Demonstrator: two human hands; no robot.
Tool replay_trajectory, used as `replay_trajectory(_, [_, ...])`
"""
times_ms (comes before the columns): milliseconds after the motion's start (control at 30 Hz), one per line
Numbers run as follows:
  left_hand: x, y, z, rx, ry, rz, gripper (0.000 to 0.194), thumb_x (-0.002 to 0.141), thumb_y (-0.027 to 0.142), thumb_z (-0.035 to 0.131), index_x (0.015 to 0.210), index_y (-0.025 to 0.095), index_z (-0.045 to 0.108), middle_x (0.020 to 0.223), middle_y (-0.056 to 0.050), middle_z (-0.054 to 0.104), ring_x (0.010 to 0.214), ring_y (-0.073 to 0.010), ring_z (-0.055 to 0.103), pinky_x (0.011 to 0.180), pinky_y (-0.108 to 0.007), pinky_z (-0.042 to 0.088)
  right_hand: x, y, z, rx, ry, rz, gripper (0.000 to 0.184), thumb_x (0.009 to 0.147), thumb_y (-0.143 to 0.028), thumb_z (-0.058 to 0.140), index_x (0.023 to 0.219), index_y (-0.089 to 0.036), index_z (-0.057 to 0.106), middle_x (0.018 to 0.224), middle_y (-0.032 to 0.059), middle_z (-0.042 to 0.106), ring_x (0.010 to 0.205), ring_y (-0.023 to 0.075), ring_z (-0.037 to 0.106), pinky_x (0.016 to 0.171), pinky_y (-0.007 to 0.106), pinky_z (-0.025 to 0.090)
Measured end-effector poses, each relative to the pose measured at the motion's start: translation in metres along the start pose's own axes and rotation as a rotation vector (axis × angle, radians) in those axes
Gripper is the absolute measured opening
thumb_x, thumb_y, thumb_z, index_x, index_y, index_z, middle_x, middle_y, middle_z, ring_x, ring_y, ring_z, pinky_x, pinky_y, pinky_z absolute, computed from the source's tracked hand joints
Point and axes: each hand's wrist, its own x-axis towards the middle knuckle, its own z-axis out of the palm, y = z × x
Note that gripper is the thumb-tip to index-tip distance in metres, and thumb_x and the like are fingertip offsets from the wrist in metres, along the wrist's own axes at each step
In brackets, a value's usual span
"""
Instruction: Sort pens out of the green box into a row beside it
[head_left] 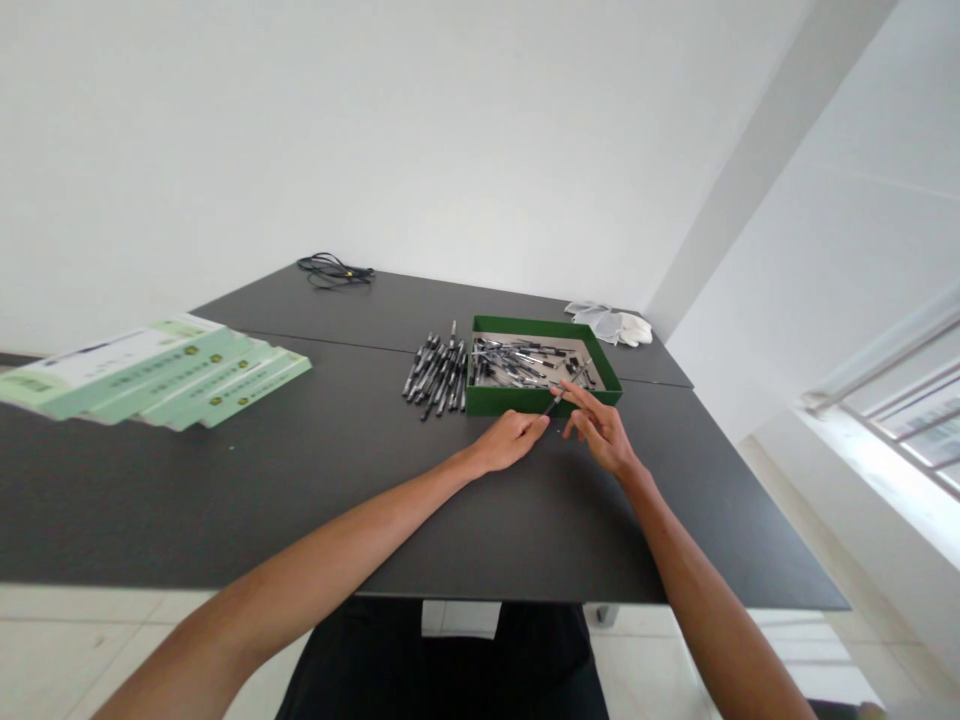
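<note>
Head view: showing a dark bench (247, 480) carrying a green tray (510, 402), many loose black pens (517, 362) remaining inside, and a neat row of pens (435, 375) lying just beside its left wall; right hand (600, 430) narrowly pinching one pen (564, 392) above the tray's front edge, left hand (510, 440) lying open and empty nearby.

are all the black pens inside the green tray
No, a loose group of black pens lies on the dark tabletop left of the green cardboard tray.
</note>
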Motion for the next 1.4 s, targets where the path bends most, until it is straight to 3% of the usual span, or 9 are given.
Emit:
replay_trajectory(133, [-0.002, 0.001, -0.001, -0.029, -0.009, 0.027, 0.071, 0.108, 0.066, 0.02, 0.066, 0.018, 0.053, 0.056, 0.001, 0.055, 0.057, -0.0134, 0.053, 0.066, -0.027, 0.038, 0.001, 0.002, -0.001, -0.011, 0.093, 0.004, 0.062, 0.104, -0.054, 0.048, 0.16, -0.03, 0.043, 0.14, 0.0141, 0.069, 0.061, 0.0149, 0.067, 0.058, 0.032, 0.055])
replay_trajectory(333, [-0.002, 0.002, -0.004, -0.053, 0.028, 0.091, 0.065, 0.11, 0.061, 0.017, 0.079, 0.018, 0.056, 0.067, 0.001, 0.056, 0.065, -0.0143, 0.055, 0.073, -0.028, 0.04, 0.003, 0.007, -0.003, -0.041, 0.217, -0.027, 0.057, 0.106, -0.05, 0.046, 0.157, -0.027, 0.043, 0.126, 0.0125, 0.073, 0.053, 0.0106, 0.058, 0.053, 0.028, 0.05])
replay_trajectory(633, [-0.002, -0.001, -0.002, -0.035, -0.017, 0.075, 0.065, 0.109, 0.063, 0.017, 0.084, 0.019, 0.056, 0.067, 0.001, 0.056, 0.065, -0.0141, 0.055, 0.072, -0.027, 0.04, 0.003, 0.009, -0.003, -0.096, 0.185, -0.027, 0.048, 0.106, -0.044, 0.047, 0.15, -0.025, 0.048, 0.106, 0.0054, 0.07, 0.053, 0.009, 0.051, 0.051, 0.025, 0.044])
replay_trajectory(800, [-0.002, -0.005, 0.0, -0.018, -0.061, 0.077, 0.063, 0.109, 0.063, 0.019, 0.088, 0.018, 0.058, 0.067, 0.001, 0.059, 0.063, -0.0135, 0.056, 0.07, -0.026, 0.04, 0.004, 0.007, -0.004, -0.265, 0.252, -0.076, 0.031, 0.105, -0.032, 0.047, 0.127, -0.022, 0.066, 0.096, 0.005, 0.07, 0.067, 0.0145, 0.058, 0.067, 0.029, 0.05])
replay_trajectory(933, [-0.001, -0.005, 0.0, -0.002, -0.082, 0.079, 0.063, 0.11, 0.062, 0.018, 0.089, 0.018, 0.058, 0.069, 0.001, 0.06, 0.064, -0.0136, 0.056, 0.07, -0.026, 0.041, 0.006, 0.01, -0.008, -0.439, 0.332, -0.137, 0.029, 0.102, -0.022, 0.046, 0.113, -0.022, 0.073, 0.097, 0.0074, 0.074, 0.09, 0.0221, 0.065, 0.088, 0.039, 0.052])
replay_trajectory(1133, [-0.002, -0.003, 0.001, 0.023, -0.109, 0.09, 0.06, 0.11, 0.06, 0.018, 0.093, 0.019, 0.058, 0.073, 0.001, 0.062, 0.066, -0.0135, 0.057, 0.072, -0.025, 0.042, 0.008, 0.032, -0.013, -0.748, 0.373, -0.098, 0.038, 0.098, -0.022, 0.05, 0.131, -0.016, 0.07, 0.129, 0.0129, 0.073, 0.131, 0.0285, 0.058, 0.116, 0.05, 0.04])
replay_trajectory(1267, [-0.002, -0.002, 0.0, 0.029, -0.112, 0.084, 0.06, 0.111, 0.059, 0.019, 0.095, 0.019, 0.059, 0.074, 0.0, 0.062, 0.067, -0.0139, 0.057, 0.072, -0.025, 0.042, 0.01, 0.038, -0.014, -0.806, 0.327, -0.048, 0.039, 0.103, -0.021, 0.041, 0.127, -0.013, 0.071, 0.125, 0.014, 0.075, 0.126, 0.0259, 0.063, 0.122, 0.049, 0.034])
replay_trajectory(1400, [-0.002, -0.001, 0.0, 0.034, -0.122, 0.081, 0.059, 0.111, 0.059, 0.019, 0.095, 0.019, 0.059, 0.074, 0.001, 0.062, 0.067, -0.0138, 0.058, 0.072, -0.025, 0.042, 0.015, 0.037, -0.016, -0.826, 0.295, 0.002, 0.037, 0.102, -0.019, 0.04, 0.117, -0.016, 0.074, 0.114, 0.012, 0.077, 0.107, 0.0254, 0.067, 0.105, 0.042, 0.045])
